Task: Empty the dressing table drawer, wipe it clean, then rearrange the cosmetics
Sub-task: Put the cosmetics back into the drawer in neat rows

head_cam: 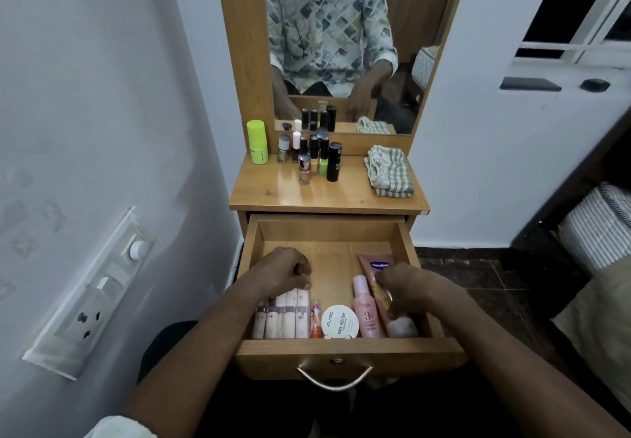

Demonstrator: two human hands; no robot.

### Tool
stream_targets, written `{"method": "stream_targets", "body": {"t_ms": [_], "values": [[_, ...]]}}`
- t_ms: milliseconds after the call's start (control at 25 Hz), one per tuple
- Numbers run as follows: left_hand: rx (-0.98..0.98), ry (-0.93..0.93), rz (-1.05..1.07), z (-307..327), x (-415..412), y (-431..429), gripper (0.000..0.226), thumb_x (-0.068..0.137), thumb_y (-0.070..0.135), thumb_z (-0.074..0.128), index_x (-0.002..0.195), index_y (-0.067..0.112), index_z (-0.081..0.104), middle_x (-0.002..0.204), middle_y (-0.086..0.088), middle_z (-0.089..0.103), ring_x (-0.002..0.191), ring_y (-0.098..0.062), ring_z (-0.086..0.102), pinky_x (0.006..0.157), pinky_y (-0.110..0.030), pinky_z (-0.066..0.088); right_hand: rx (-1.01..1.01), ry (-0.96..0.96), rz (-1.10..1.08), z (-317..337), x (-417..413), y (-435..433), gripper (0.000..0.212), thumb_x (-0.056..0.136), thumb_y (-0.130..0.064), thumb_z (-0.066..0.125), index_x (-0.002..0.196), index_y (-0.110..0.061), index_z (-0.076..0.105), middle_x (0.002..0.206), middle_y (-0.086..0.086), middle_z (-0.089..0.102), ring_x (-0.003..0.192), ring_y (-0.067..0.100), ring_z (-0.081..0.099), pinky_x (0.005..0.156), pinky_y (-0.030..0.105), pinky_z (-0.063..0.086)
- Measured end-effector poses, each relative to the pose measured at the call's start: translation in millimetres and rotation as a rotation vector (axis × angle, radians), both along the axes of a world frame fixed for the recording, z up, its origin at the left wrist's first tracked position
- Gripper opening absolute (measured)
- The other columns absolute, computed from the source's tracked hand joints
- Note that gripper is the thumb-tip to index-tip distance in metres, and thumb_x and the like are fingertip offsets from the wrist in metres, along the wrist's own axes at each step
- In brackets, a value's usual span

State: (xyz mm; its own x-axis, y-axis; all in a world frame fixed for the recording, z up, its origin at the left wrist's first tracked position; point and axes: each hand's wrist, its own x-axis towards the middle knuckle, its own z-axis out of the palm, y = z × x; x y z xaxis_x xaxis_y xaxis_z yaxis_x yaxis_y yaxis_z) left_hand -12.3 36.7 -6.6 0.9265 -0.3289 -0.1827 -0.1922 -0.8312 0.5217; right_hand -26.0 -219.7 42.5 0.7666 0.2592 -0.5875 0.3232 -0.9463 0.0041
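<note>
The wooden drawer stands pulled out. Along its front lie a row of several pale tubes, a small red item, a round white nail polish remover tub, a pink bottle and a pink Vaseline tube. My left hand rests with curled fingers on the tops of the pale tubes. My right hand has its fingers curled round the lower part of the Vaseline tube. On the table top stand a green stick, several nail polish bottles and a black tube.
A folded striped cloth lies at the right of the table top. A mirror rises behind it. A wall with a switchboard is close on the left. A bed edge is on the right.
</note>
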Motion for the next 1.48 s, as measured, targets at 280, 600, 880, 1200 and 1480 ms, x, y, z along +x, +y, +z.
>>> {"method": "stream_targets", "body": {"t_ms": [280, 600, 880, 1200, 1480], "values": [[0.004, -0.059, 0.016, 13.0, -10.5, -4.1, 0.019, 0.086, 0.027, 0.071, 0.103, 0.019, 0.072, 0.102, 0.005, 0.070, 0.091, -0.007, 0.063, 0.084, -0.032, 0.055, 0.053, -0.043, -0.096, 9.2, -8.8, 11.1, 0.038, 0.085, -0.018, 0.071, 0.121, -0.017, 0.057, 0.120, 0.002, 0.062, 0.110, 0.016, 0.059, 0.093, 0.027, 0.047], [-0.569, -0.461, 0.697, 99.0, 61.0, -17.2, 0.033, 0.078, 0.023, 0.081, 0.107, 0.019, 0.066, 0.093, 0.008, 0.065, 0.084, -0.005, 0.059, 0.070, -0.011, 0.042, 1.022, -0.654, -0.338, 73.1, 68.2, 56.5, 0.036, 0.086, -0.016, 0.072, 0.122, -0.013, 0.065, 0.110, -0.002, 0.068, 0.095, 0.005, 0.060, 0.081, 0.012, 0.043], [-0.551, -0.417, 0.723, 79.4, 99.9, -33.9, 0.046, 0.071, 0.026, 0.086, 0.110, 0.017, 0.063, 0.097, 0.007, 0.070, 0.089, -0.009, 0.065, 0.080, -0.024, 0.050, 1.101, -0.719, -0.493, 38.3, 135.5, 96.7, 0.039, 0.083, -0.019, 0.074, 0.119, -0.015, 0.059, 0.111, 0.001, 0.066, 0.105, 0.019, 0.061, 0.089, 0.030, 0.049], [-0.664, -0.515, 0.780, 91.4, 70.7, -31.1, 0.027, 0.077, 0.023, 0.081, 0.098, 0.023, 0.064, 0.085, 0.010, 0.067, 0.078, -0.005, 0.061, 0.064, -0.010, 0.041, 1.278, -0.765, -0.442, 33.9, 120.8, 88.8, 0.025, 0.085, -0.022, 0.071, 0.108, -0.014, 0.063, 0.097, -0.003, 0.062, 0.087, 0.009, 0.057, 0.072, 0.017, 0.042], [-0.503, -0.330, 0.888, 22.5, -5.2, -31.1, 0.012, 0.079, 0.014, 0.074, 0.075, 0.017, 0.064, 0.074, 0.001, 0.067, 0.073, -0.017, 0.066, 0.053, -0.021, 0.040, 1.103, -0.678, -0.174, -15.9, 43.5, 90.2, 0.015, 0.076, -0.022, 0.069, 0.086, -0.021, 0.058, 0.073, -0.010, 0.053, 0.061, 0.003, 0.048, 0.054, 0.013, 0.036]]}}
